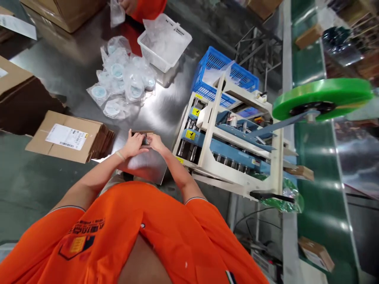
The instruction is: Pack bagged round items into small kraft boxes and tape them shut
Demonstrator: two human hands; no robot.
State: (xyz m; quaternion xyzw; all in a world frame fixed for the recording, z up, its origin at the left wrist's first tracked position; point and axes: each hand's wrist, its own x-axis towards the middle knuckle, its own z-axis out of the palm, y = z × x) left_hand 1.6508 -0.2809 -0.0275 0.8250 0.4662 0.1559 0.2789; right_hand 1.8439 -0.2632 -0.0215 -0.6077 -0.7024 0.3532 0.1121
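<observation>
**Head view: left hand (132,144) and right hand (156,142) closed together on a small dark item (145,139), over the edge of a steel table (160,114).**
Fingers curled and pinching from both sides, the item mostly hidden, its exact shape impossible to tell. Just behind it, a flat brown card. Danger of a slip from so small a hold, with a drop over the table edge the likely result. On the right, a white-framed carton machine (225,138) close to the right forearm: risk of a knock from any wide elbow movement. Farther off, loose clear bags (124,77) near a white basket (164,41), liable to slide if nudged; beyond them, a co-worker's hand (127,4).
</observation>
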